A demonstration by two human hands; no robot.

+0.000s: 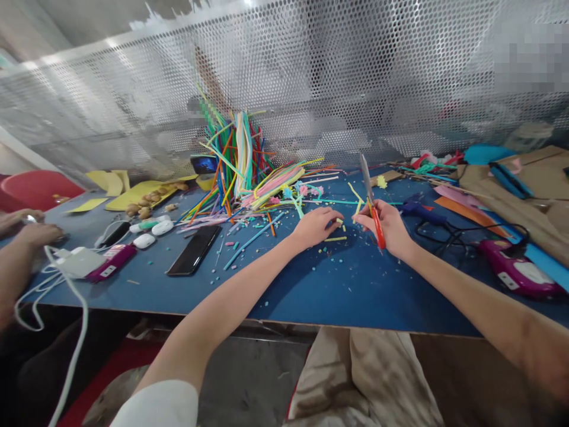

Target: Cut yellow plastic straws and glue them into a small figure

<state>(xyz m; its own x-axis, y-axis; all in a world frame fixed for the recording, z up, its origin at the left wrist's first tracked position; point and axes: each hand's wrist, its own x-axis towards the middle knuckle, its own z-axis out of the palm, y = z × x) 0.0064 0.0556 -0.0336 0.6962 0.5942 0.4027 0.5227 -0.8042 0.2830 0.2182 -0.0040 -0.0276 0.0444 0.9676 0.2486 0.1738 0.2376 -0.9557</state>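
Note:
Red-handled scissors (377, 224) are held in my right hand (391, 228), blades pointing up and away. A short yellow piece shows near that hand's thumb and fingertips. My left hand (316, 228) rests low over the blue table (377, 296), its thumb and fingers curved around a small yellow piece (340, 222). Small cut yellow bits and a longer yellow strip (335, 239) lie just below it. Beyond both hands is a bent pale-yellow stem (355, 193). Pastel flower shapes (306, 190) lie to the left, beside a pink and yellow bundle of stems (275, 187).
A black phone (194, 250), a purple power strip (111, 261) and white cables are at the left, near another person's hands (40, 231). Upright coloured stems (240, 154) stand before a perforated metal screen (355, 83). A blue glue gun (424, 212) and purple power block (518, 270) lie right.

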